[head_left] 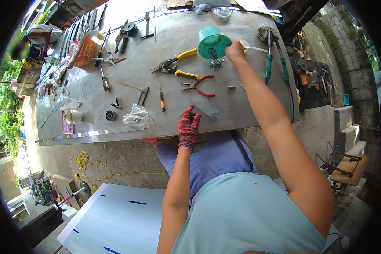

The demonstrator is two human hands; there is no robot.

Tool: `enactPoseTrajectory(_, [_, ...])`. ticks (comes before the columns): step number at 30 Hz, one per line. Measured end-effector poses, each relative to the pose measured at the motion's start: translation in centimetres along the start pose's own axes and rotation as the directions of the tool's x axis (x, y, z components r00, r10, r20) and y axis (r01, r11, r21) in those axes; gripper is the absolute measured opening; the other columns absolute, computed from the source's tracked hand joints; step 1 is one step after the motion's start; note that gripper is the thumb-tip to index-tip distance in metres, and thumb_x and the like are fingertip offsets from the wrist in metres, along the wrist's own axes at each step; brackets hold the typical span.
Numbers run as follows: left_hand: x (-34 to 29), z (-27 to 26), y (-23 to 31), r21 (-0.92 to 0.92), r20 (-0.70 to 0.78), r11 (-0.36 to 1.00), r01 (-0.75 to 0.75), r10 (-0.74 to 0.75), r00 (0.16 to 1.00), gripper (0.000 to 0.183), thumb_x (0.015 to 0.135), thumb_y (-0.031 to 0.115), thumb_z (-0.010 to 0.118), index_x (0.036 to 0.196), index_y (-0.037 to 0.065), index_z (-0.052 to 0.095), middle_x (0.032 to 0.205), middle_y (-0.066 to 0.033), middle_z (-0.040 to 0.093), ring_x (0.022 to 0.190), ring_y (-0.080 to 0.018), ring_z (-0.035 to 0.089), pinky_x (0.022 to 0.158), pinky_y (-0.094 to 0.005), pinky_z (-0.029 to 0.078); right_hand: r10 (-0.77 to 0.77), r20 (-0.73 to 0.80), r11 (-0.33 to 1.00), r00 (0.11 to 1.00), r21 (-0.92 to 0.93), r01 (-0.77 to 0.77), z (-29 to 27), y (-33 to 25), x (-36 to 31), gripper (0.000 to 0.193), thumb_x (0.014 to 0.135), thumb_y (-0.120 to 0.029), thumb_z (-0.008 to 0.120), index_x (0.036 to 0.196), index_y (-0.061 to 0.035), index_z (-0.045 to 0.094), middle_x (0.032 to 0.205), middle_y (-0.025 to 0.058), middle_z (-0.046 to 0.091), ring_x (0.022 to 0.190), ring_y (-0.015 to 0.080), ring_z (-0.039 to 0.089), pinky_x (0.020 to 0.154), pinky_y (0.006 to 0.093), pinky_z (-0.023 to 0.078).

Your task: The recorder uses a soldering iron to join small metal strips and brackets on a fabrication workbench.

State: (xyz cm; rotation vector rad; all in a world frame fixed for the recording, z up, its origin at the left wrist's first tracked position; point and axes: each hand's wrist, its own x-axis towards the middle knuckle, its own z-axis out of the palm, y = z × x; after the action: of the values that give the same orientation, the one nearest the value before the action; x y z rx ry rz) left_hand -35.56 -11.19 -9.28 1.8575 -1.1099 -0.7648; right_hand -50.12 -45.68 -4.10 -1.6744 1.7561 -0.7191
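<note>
My bare right hand (pixel 235 51) grips the handle of a green plastic dipper (pixel 207 36) over the far part of the metal table. The dipper is tilted, its mouth toward me. Small grey metal fasteners lie inside its lip and in a small pile (pixel 216 64) just below; their exact kind is too small to tell. My left hand (pixel 188 127), in a red and black knit glove, is over the table's near edge with its fingers apart and nothing in them. Close to it are flat metal strips (pixel 207 111), an orange-handled screwdriver (pixel 161 99) and red-handled pliers (pixel 197 85).
Yellow-handled snips (pixel 173 65) lie left of the dipper. A green-handled soldering iron (pixel 269 63) rests at the right. A white mug (pixel 74 117), clear plastic bag (pixel 138 116) and black-handled screwdriver (pixel 104 82) are further left. Another person (pixel 42 36) is at the far left.
</note>
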Motion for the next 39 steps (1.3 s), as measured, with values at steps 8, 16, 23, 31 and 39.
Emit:
enactPoseTrajectory(8, [-0.1, 0.1, 0.1, 0.015, 0.019, 1.0, 0.02, -0.02, 1.0, 0.053, 0.092, 0.016, 0.079, 0.142, 0.014, 0.064, 0.106, -0.0121, 0.067, 0.092, -0.0244, 0.067, 0.084, -0.0379, 0.057, 0.14, 0.208, 0.983, 0.968, 0.086, -0.161, 0.6, -5.5, 5.4, 0.03, 0.086, -0.005, 0.067, 0.111, 0.0121, 0.072, 0.112, 0.0247, 0.076, 0.089, 0.0318, 0.08, 0.071, 0.0397, 0.067])
enactPoseTrajectory(16, [-0.1, -0.1, 0.7, 0.028, 0.063, 0.998, 0.057, -0.058, 0.996, 0.052, 0.093, 0.014, 0.076, 0.144, 0.012, 0.062, 0.107, -0.0117, 0.067, 0.097, -0.0257, 0.066, 0.091, -0.0397, 0.054, 0.269, 0.346, 0.93, 0.899, 0.15, -0.336, 4.1, -8.0, 8.2, 0.03, 0.092, -0.002, 0.066, 0.118, 0.0117, 0.069, 0.125, 0.0194, 0.072, 0.078, 0.0343, 0.079, 0.057, 0.0376, 0.067])
enactPoseTrajectory(23, [-0.2, -0.1, 0.2, 0.011, 0.036, 1.0, 0.016, -0.017, 0.999, 0.051, 0.092, 0.014, 0.079, 0.14, 0.012, 0.064, 0.106, -0.0128, 0.067, 0.094, -0.0256, 0.067, 0.086, -0.0393, 0.056, 0.278, 0.279, 0.857, 0.919, 0.36, -0.369, 3.6, -5.0, 5.8, 0.034, 0.095, -0.015, 0.066, 0.119, 0.0078, 0.07, 0.124, 0.0205, 0.072, 0.096, 0.0335, 0.077, 0.07, 0.0407, 0.067])
enactPoseTrajectory(31, [0.1, -0.2, 0.0, -0.028, 0.054, 1.0, 0.008, -0.007, 0.999, 0.042, 0.093, 0.013, 0.076, 0.134, 0.007, 0.066, 0.107, -0.0129, 0.067, 0.097, -0.0261, 0.067, 0.089, -0.0395, 0.055, -0.343, 0.381, 0.866, 0.858, -0.225, 0.446, -0.9, 6.5, -3.6, 0.031, 0.088, -0.004, 0.059, 0.109, -0.0147, 0.079, 0.117, 0.0118, 0.07, 0.113, 0.0346, 0.062, 0.103, 0.0458, 0.048])
enactPoseTrajectory(39, [0.0, -0.1, 0.5, -0.028, 0.051, 0.998, 0.062, -0.06, 0.997, 0.039, 0.095, 0.012, 0.074, 0.133, 0.006, 0.066, 0.106, -0.0127, 0.067, 0.096, -0.0248, 0.067, 0.089, -0.0392, 0.055, -0.43, 0.298, 0.857, 0.853, -0.163, 0.489, 1.7, 7.1, -3.0, 0.037, 0.091, -0.003, 0.056, 0.115, -0.0193, 0.079, 0.123, 0.0119, 0.063, 0.119, 0.0335, 0.054, 0.108, 0.0443, 0.043])
